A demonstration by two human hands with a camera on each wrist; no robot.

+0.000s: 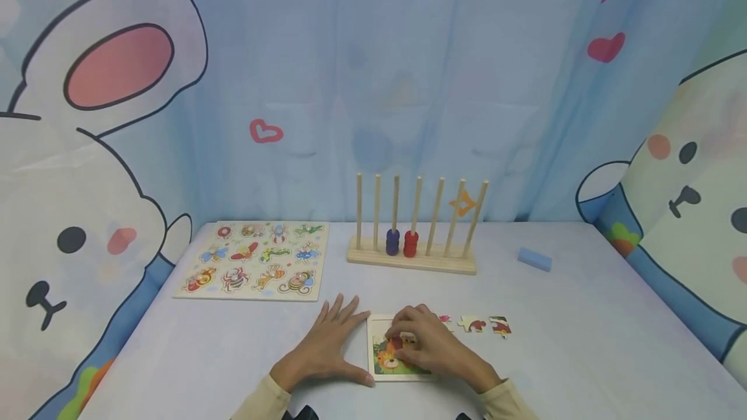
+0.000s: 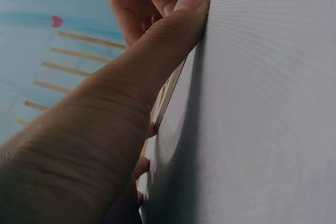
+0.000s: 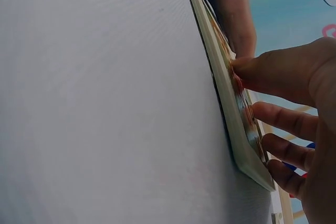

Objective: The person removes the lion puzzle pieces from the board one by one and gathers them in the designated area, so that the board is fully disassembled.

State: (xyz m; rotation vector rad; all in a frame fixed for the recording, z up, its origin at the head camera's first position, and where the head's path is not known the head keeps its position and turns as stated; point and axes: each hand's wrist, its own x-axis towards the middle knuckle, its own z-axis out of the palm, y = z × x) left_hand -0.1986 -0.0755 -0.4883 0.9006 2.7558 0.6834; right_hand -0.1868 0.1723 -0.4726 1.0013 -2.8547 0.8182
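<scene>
The puzzle tray [image 1: 403,378] lies on a pale table [image 1: 595,342]; blue curtain [image 1: 303,50] behind.

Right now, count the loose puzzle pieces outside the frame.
3: a piece partly behind the right hand, a middle piece, a rightmost piece. The hand may hide more.

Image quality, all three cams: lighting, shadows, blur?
Head: bright, fairly even light, loose puzzle pieces small and soft; left wrist: dimmer, dark shadow on the table beside the left hand; right wrist: also dim, softer shadow along the puzzle frame.
</scene>
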